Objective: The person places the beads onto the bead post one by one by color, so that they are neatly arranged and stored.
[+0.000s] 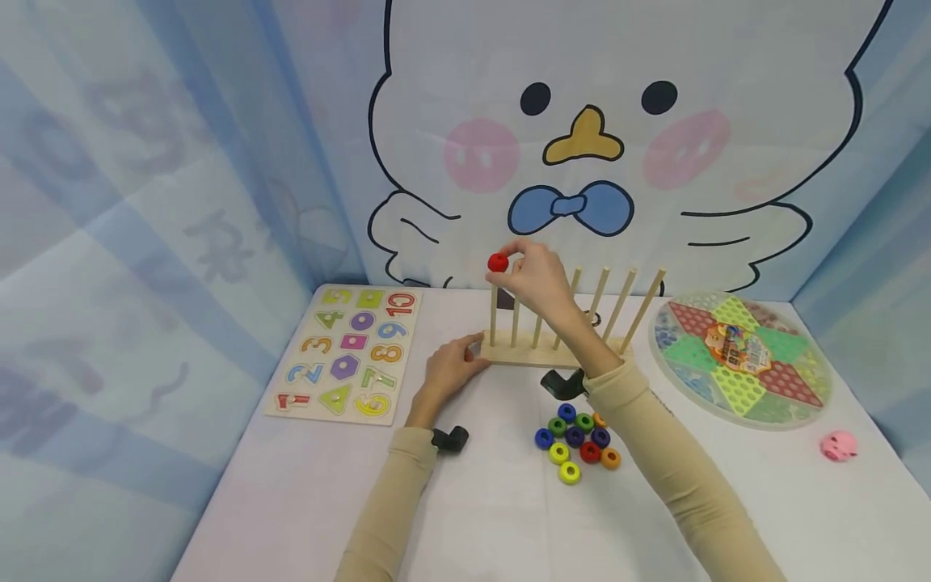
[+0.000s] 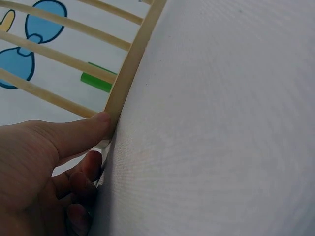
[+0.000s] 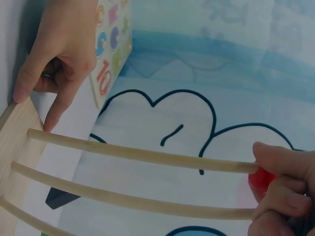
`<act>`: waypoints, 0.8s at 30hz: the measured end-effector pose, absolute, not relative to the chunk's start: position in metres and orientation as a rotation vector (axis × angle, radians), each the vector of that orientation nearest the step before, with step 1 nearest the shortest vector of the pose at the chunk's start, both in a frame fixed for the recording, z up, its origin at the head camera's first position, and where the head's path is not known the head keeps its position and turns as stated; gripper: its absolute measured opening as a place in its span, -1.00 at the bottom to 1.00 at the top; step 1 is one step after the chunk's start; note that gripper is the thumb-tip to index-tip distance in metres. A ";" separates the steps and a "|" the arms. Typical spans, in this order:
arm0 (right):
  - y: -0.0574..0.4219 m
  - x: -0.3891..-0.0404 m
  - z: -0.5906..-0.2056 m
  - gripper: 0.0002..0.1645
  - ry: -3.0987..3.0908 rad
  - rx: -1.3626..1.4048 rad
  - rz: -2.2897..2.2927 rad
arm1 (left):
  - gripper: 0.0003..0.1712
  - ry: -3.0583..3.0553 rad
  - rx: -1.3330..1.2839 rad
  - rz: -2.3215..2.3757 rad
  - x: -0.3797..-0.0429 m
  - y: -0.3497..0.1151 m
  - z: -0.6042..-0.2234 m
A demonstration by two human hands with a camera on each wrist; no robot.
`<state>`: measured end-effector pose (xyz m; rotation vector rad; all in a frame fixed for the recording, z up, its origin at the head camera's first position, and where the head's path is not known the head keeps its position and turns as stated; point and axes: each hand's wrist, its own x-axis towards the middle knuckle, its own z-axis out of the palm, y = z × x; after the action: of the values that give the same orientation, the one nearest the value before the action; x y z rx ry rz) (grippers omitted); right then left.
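A wooden peg stand with several upright pegs stands at the back of the table. My left hand pinches the left end of its base, with the thumb at the front edge, as the left wrist view shows up close. Between thumb and fingertips my right hand holds a red bead at the top of the leftmost peg. In the right wrist view the red bead meets the peg's tip; whether the peg has entered its hole, I cannot tell. Several coloured ring beads lie loose in front of the stand.
To the left lies a number and shape puzzle board. A round star-patterned game board is at the right, with a small pink pig toy near it. A printed curtain hangs right behind the stand.
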<state>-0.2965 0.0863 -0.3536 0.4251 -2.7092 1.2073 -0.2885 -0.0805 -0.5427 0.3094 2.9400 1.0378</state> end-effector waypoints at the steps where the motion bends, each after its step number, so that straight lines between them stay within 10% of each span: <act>1: 0.086 -0.296 -0.355 -0.53 -2.711 0.428 1.199 | -0.35 2.942 0.307 1.037 -0.288 -0.080 -0.544; 14: 0.087 -0.281 -0.372 -0.48 -2.664 0.420 1.172 | -0.35 2.915 0.301 1.032 -0.286 -0.079 -0.548; 24: 0.179 -0.210 -0.436 -0.51 -2.631 0.134 1.886 | -0.35 2.924 0.260 1.050 -0.289 -0.077 -0.544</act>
<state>-0.2101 0.1795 -0.4356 0.1338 -2.6315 1.8858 -0.2891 -0.0768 -0.5435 0.2596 2.9239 1.0503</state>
